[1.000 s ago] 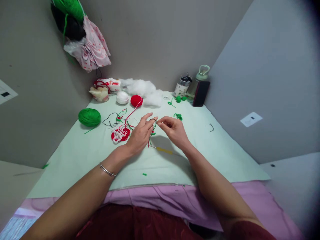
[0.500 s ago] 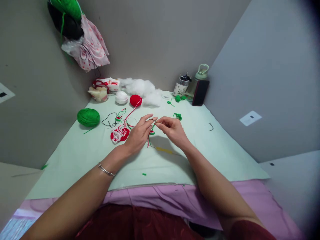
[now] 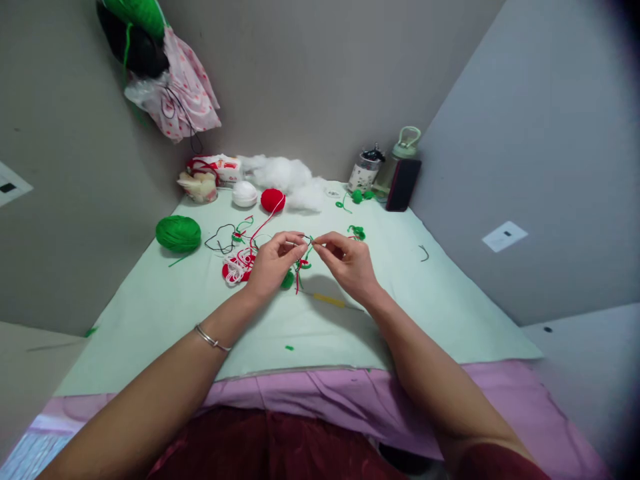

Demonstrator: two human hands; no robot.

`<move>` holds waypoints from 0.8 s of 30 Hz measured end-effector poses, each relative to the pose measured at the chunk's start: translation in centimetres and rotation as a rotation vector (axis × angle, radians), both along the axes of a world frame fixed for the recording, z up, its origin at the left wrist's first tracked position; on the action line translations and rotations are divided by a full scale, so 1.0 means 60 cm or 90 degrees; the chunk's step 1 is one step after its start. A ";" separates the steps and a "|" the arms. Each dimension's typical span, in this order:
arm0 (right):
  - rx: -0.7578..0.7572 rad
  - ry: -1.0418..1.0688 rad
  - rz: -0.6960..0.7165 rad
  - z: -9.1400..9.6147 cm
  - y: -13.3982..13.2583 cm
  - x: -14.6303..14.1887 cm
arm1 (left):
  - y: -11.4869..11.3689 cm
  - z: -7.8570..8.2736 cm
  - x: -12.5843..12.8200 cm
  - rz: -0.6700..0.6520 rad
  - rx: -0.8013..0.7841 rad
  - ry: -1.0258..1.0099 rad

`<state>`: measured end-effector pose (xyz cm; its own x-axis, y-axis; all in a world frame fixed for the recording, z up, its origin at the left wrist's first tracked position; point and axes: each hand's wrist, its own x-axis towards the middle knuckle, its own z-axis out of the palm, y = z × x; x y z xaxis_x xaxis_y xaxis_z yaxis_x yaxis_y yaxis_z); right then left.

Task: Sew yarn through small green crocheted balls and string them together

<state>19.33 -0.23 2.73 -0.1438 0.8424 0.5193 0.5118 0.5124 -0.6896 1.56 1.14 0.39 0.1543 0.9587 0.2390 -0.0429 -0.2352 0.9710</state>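
Over the middle of the table, my left hand (image 3: 274, 263) is closed in a pinch. A thin dark yarn (image 3: 307, 237) runs from its fingertips to my right hand (image 3: 349, 264), whose thumb and forefinger pinch the other part. Below the fingers lies a small red and green crocheted piece (image 3: 304, 265) with loose yarn tails. A green crocheted piece (image 3: 287, 280) shows partly beneath my left hand. A crochet hook (image 3: 329, 301) with a yellow handle rests nearer to me. White yarn (image 3: 235, 272) lies tangled on a red piece, partly covered by my left hand.
Green (image 3: 178, 234), white (image 3: 245, 194) and red yarn balls (image 3: 273, 201) sit left and behind. White stuffing (image 3: 285, 177) lies along the back wall. A phone (image 3: 404, 185) leans on a bottle (image 3: 387, 170) at back right. Small green pieces (image 3: 357, 233) lie beyond my right hand.
My left hand has gone from stretched fingers to a pinch, uncovering the green piece under it. My right hand stays in nearly the same place, still pinching the yarn.
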 end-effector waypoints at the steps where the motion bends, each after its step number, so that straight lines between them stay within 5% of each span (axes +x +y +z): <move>1: 0.024 -0.024 -0.005 -0.002 -0.001 -0.001 | 0.000 0.003 -0.001 0.002 -0.028 -0.027; 11: 0.206 -0.185 -0.048 -0.015 -0.001 -0.007 | -0.003 0.012 0.002 -0.015 -0.095 -0.116; 19: 0.180 -0.207 -0.075 -0.015 0.000 -0.005 | -0.011 0.024 0.003 -0.022 -0.145 -0.162; 24: 0.074 -0.133 -0.165 -0.015 0.020 0.019 | -0.004 0.039 -0.007 -0.006 -0.221 -0.248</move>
